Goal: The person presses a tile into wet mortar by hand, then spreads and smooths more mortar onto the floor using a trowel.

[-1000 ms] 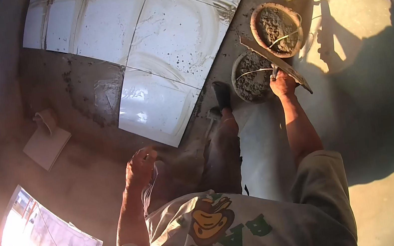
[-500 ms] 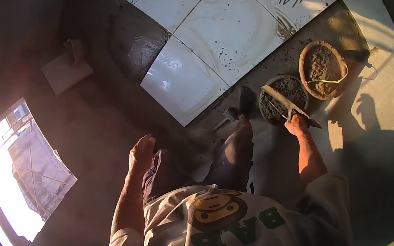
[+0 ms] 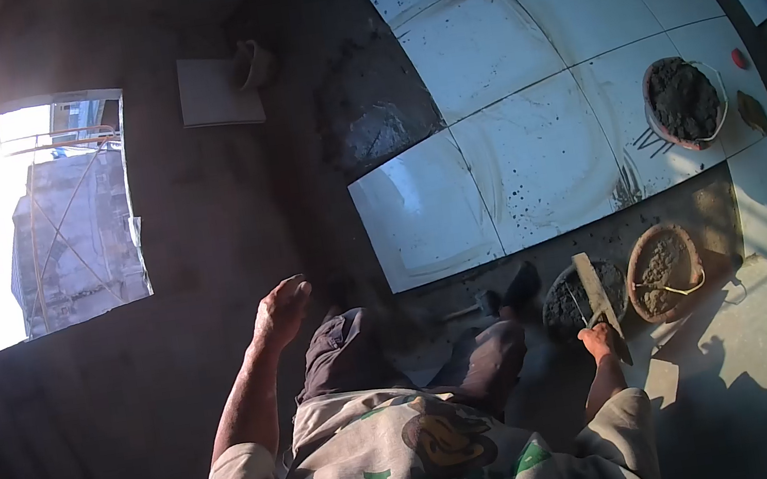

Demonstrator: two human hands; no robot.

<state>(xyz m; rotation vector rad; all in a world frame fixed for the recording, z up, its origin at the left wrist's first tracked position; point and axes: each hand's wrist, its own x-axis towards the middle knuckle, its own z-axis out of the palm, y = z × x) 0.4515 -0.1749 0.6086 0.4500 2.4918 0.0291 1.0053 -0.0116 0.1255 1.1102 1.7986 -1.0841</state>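
Note:
My right hand (image 3: 600, 339) is closed around the handle of a plastering trowel (image 3: 597, 293) with a long, flat, pale blade. The blade lies over a dark bucket of grey mortar (image 3: 564, 304), covering part of it. Right beside stands a reddish-brown bucket (image 3: 639, 289) with a yellowish handle and lumpy mortar inside. My left hand (image 3: 281, 313) hangs in the air beside my left knee, fingers curled together with nothing in them. A mallet (image 3: 486, 303) rests on the floor near my foot (image 3: 520, 287).
Large white tiles (image 3: 536, 140) cover the floor ahead, marked with mortar smears. On them stands another mortar bucket (image 3: 683, 104). Against the far wall are a loose tile (image 3: 211, 92) and a container (image 3: 256, 64). Bright light enters through a window opening (image 3: 71, 215) at left.
My view has turned, so the tiles and buckets appear lower and the window more upright. The trowel stays in my right hand over the dark bucket, its blade now closer to upright in view.

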